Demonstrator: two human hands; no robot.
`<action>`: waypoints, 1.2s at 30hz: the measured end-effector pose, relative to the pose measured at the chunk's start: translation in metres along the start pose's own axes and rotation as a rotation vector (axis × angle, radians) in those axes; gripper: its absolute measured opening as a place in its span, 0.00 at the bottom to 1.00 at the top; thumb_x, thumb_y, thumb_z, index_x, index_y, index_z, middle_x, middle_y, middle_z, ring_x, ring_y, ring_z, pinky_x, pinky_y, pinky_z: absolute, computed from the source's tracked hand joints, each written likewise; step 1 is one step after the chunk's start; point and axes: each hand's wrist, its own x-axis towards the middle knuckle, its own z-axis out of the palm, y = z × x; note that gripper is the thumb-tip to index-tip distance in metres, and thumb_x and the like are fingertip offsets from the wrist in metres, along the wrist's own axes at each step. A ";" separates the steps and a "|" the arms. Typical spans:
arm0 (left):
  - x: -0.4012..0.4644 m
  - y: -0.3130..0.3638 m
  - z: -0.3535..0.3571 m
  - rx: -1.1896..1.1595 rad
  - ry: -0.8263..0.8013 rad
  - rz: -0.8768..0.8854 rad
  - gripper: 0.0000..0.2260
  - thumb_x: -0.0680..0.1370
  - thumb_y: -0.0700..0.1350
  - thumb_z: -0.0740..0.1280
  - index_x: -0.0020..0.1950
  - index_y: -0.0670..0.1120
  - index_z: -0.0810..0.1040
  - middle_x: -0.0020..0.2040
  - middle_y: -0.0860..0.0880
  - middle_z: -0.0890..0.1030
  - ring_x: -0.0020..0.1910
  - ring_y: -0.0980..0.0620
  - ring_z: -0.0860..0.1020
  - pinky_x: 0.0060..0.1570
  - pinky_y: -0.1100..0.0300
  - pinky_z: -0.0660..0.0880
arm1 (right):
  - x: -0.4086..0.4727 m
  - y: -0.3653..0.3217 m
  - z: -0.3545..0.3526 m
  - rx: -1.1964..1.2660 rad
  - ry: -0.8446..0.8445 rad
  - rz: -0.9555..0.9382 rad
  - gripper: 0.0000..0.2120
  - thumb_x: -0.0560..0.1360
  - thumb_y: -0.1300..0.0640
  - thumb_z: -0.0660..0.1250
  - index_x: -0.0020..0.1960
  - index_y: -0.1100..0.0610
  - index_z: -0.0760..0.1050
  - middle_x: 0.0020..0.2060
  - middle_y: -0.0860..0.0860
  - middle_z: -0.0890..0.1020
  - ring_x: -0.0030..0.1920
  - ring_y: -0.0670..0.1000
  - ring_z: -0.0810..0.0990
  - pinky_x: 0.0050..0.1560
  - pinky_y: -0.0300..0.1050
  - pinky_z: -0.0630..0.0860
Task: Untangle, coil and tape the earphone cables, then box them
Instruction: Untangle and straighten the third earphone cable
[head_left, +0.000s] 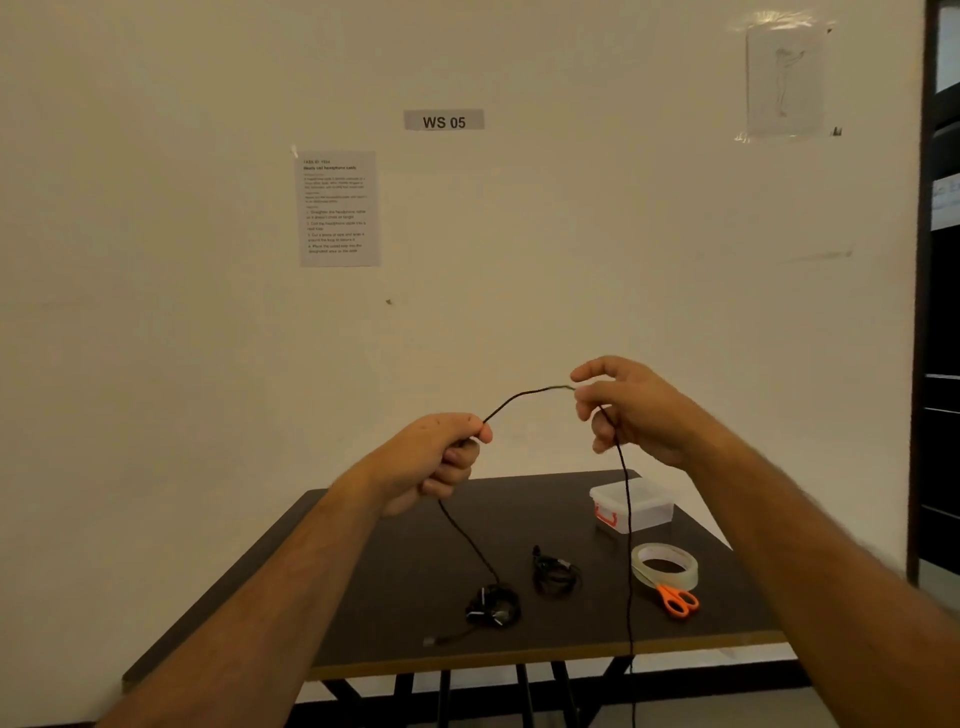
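Black earphone cable (524, 396) arcs between both hands: left (434, 457) fisted around it, right (631, 410) pinching it.

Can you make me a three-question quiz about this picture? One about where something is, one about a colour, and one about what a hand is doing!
1. Where is the tape roll?
A. on the table, next to the scissors
B. inside the plastic box
C. stuck on the wall

2. What colour are the scissors' handles?
A. blue
B. orange
C. green

3. What is the left hand doing?
A. lying flat on the table
B. holding the scissors
C. gripping the black cable

Answers: 1 A, the roll lies on the dark tabletop by the scissors. 2 B, the handles are bright orange. 3 C, its fingers curl round the cable in the air.
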 end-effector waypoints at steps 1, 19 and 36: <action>0.001 0.005 0.003 0.024 0.003 0.014 0.10 0.84 0.45 0.55 0.47 0.45 0.73 0.31 0.53 0.61 0.27 0.56 0.55 0.24 0.64 0.51 | -0.001 0.002 0.001 0.009 -0.114 0.029 0.13 0.78 0.62 0.66 0.62 0.54 0.71 0.40 0.58 0.80 0.27 0.47 0.73 0.34 0.47 0.79; 0.002 -0.005 0.033 0.123 -0.085 0.042 0.13 0.85 0.48 0.55 0.45 0.47 0.73 0.29 0.53 0.61 0.26 0.57 0.56 0.23 0.66 0.53 | 0.000 0.006 0.011 -0.186 -0.382 0.019 0.25 0.73 0.53 0.72 0.67 0.54 0.69 0.33 0.53 0.75 0.26 0.48 0.65 0.28 0.41 0.68; -0.008 -0.021 0.046 -0.005 -0.082 0.053 0.15 0.85 0.50 0.54 0.41 0.49 0.69 0.30 0.52 0.61 0.27 0.56 0.54 0.24 0.65 0.52 | -0.004 -0.006 0.023 -0.429 -0.507 -0.037 0.24 0.69 0.51 0.74 0.63 0.56 0.74 0.28 0.50 0.71 0.26 0.47 0.65 0.28 0.40 0.67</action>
